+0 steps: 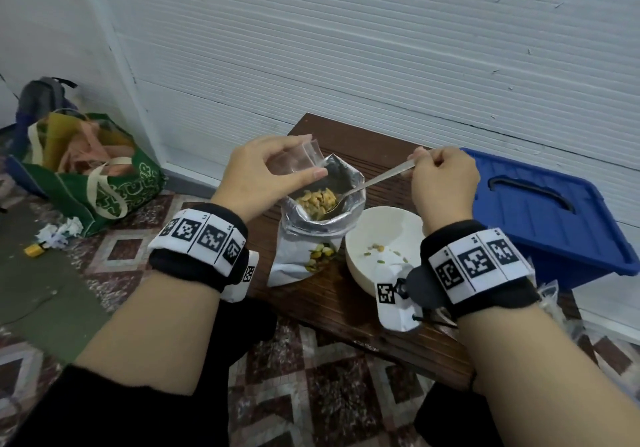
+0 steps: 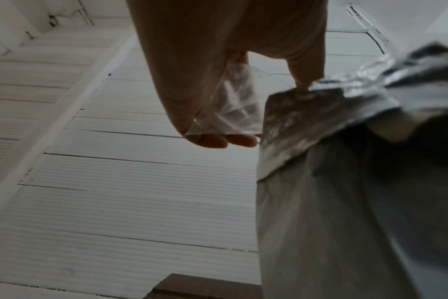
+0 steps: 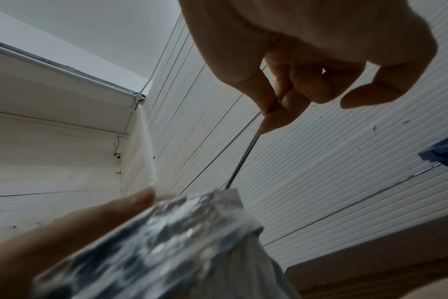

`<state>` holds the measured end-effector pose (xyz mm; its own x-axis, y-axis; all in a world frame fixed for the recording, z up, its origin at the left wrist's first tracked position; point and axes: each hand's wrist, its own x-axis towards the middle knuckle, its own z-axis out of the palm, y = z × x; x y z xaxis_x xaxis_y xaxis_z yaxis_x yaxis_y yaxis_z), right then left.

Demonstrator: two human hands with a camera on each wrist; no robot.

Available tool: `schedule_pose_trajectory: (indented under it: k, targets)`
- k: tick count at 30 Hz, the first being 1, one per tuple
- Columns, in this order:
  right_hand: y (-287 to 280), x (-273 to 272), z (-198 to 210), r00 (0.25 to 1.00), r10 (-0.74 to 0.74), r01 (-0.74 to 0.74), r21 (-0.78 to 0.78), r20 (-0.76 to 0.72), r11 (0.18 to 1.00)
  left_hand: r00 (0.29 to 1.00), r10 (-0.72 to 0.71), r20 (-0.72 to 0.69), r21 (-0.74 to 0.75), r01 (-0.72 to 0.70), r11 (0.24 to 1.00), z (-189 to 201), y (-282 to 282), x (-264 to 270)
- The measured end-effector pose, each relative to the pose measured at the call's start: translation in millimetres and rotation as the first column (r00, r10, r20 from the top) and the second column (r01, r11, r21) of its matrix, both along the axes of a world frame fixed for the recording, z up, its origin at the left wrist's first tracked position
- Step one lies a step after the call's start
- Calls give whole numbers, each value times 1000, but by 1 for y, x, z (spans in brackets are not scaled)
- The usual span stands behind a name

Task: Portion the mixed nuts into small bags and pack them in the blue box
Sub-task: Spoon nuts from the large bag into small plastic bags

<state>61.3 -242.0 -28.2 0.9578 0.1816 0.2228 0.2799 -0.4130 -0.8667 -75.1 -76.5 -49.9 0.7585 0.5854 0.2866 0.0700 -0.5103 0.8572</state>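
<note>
Left hand (image 1: 266, 173) pinches small clear bag (image 1: 304, 159); right hand (image 1: 445, 183) grips spoon (image 1: 367, 185), bowl hidden in foil pouch (image 1: 322, 225).

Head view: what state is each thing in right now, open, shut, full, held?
Foil pouch: open, upright, nuts inside.
Small clear bag: empty, pinched by left hand.
Spoon: held by right hand, bowl end in pouch.
White bowl: nearly empty, a few nuts.
Blue box: lid on.
</note>
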Motion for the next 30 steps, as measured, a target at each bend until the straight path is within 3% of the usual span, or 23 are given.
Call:
schedule_pose_trajectory:
  k: [5,19,25,30]
  targets:
    - [-3,14,16,1000,-22,22,-6,-5,1000,999,-31,6,-35,31,999,7,4,-7]
    - [2,22,39,998,22,-24,32,53,999,975,-100,-197,146,130,981,7,4,-2]
    - [11,6,35,987,144,-152,107,74,983,981,-92,-170,171,121,978,4,-8,6]
    - [8,-6,37,933,285,-336,248,220,909,994,-39,-105,133,53,990,2,-8,7]
